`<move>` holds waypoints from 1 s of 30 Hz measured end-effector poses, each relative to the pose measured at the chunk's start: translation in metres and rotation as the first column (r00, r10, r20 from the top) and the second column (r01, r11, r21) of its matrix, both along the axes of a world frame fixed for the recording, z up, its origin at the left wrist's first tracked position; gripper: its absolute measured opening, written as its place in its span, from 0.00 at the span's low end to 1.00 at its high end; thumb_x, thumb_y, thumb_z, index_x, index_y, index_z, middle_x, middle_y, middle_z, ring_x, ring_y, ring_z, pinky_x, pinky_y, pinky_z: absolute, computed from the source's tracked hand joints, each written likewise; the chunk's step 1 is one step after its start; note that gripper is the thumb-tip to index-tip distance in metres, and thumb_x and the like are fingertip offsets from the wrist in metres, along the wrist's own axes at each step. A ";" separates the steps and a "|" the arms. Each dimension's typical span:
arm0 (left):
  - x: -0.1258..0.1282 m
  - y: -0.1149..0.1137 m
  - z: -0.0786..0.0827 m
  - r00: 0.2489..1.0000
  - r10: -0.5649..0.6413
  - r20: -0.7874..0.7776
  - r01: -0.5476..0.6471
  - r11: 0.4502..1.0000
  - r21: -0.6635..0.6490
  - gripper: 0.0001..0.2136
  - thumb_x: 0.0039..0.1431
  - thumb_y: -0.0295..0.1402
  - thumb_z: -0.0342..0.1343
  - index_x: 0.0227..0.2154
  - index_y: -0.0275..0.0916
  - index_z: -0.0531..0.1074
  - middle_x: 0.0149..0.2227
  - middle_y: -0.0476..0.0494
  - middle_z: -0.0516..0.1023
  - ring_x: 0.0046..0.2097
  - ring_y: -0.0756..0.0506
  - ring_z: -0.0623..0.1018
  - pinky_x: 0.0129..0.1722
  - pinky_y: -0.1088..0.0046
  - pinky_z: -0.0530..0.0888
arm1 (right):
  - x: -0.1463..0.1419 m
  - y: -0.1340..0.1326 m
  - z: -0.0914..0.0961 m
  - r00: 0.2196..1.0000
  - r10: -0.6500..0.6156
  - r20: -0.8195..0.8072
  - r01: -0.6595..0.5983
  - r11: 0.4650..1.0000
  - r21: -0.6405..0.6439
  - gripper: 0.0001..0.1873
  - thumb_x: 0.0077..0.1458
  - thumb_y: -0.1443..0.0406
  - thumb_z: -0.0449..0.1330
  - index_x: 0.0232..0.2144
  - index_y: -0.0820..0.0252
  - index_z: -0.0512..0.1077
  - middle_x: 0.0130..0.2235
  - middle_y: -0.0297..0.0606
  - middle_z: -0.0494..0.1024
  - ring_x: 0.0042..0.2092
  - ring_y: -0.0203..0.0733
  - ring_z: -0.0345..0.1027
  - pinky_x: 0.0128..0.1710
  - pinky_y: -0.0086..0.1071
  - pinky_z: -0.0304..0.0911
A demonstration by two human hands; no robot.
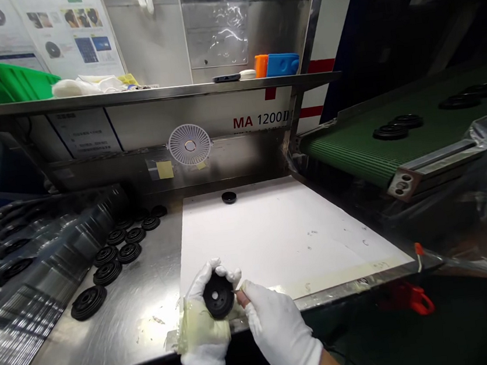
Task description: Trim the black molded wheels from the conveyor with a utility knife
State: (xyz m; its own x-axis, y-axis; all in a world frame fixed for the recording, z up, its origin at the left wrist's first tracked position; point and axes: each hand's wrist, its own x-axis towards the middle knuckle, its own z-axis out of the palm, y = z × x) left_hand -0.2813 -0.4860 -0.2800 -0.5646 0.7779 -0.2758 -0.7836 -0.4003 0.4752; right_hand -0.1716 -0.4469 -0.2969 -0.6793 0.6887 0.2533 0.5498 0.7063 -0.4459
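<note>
My left hand [205, 327], in a white glove with yellowish tape or film round the palm, grips a round black plastic disc [220, 303] with a hole at its centre. The disc is tilted so that its face looks toward me. At its right rim is my gloved right hand [277, 325], fingers closed and one bare fingertip showing. A thin tip sticks out from those fingers against the rim, too small to name. Both hands are over the front edge of the bench. Another small black disc [229, 197] lies at the back of the white sheet [249, 234].
Several black ridged discs [107, 272] lie on the steel bench, left of the sheet. Stacked clear trays [49, 292] with more discs stand farther left. A green conveyor belt [354, 146] carries discs at right. Above are a shelf [172, 93] and a white fan [190, 145].
</note>
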 end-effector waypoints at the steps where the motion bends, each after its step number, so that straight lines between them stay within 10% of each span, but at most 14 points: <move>1: 0.000 0.000 0.000 1.000 0.013 -0.004 -0.013 1.000 -0.001 0.03 0.50 0.28 0.57 0.29 0.35 0.72 0.26 0.47 0.70 0.30 0.48 0.73 0.43 0.60 0.73 | -0.002 -0.001 -0.002 1.000 -0.001 0.005 0.001 1.000 0.007 0.12 0.61 0.63 0.44 0.28 0.54 0.64 0.26 0.31 0.72 0.27 0.39 0.64 0.26 0.32 0.43; 9: 0.002 0.002 0.002 0.965 0.219 -0.145 -0.223 0.975 -0.009 0.09 0.49 0.30 0.57 0.35 0.36 0.73 0.34 0.43 0.75 0.40 0.45 0.76 0.45 0.67 0.72 | -0.014 -0.019 -0.014 0.998 -0.007 -0.060 0.008 1.000 0.012 0.13 0.60 0.62 0.43 0.27 0.55 0.64 0.24 0.32 0.72 0.25 0.39 0.64 0.24 0.32 0.41; 15: -0.010 -0.006 0.003 0.994 -0.105 0.007 0.105 0.994 0.005 0.18 0.49 0.26 0.50 0.46 0.33 0.69 0.38 0.33 0.75 0.39 0.39 0.76 0.38 0.58 0.74 | -0.011 -0.005 -0.007 0.996 0.001 -0.095 -0.001 1.000 0.001 0.12 0.60 0.63 0.44 0.31 0.54 0.66 0.27 0.32 0.74 0.27 0.40 0.66 0.26 0.32 0.45; 25: -0.008 0.012 -0.003 0.987 0.140 0.081 -0.141 0.990 0.004 0.04 0.49 0.26 0.57 0.30 0.35 0.72 0.24 0.50 0.69 0.28 0.52 0.71 0.37 0.71 0.74 | -0.018 -0.021 -0.016 0.996 -0.048 -0.077 0.052 0.997 0.050 0.15 0.60 0.63 0.43 0.27 0.56 0.66 0.24 0.34 0.73 0.25 0.39 0.65 0.24 0.32 0.41; 30: -0.008 0.004 0.003 0.992 0.119 0.036 -0.119 0.993 -0.003 0.13 0.52 0.27 0.52 0.41 0.35 0.71 0.34 0.40 0.75 0.38 0.44 0.75 0.43 0.61 0.73 | -0.019 -0.020 -0.012 0.994 -0.024 -0.110 0.028 0.999 0.029 0.14 0.60 0.63 0.43 0.29 0.55 0.66 0.25 0.33 0.73 0.26 0.40 0.66 0.25 0.33 0.43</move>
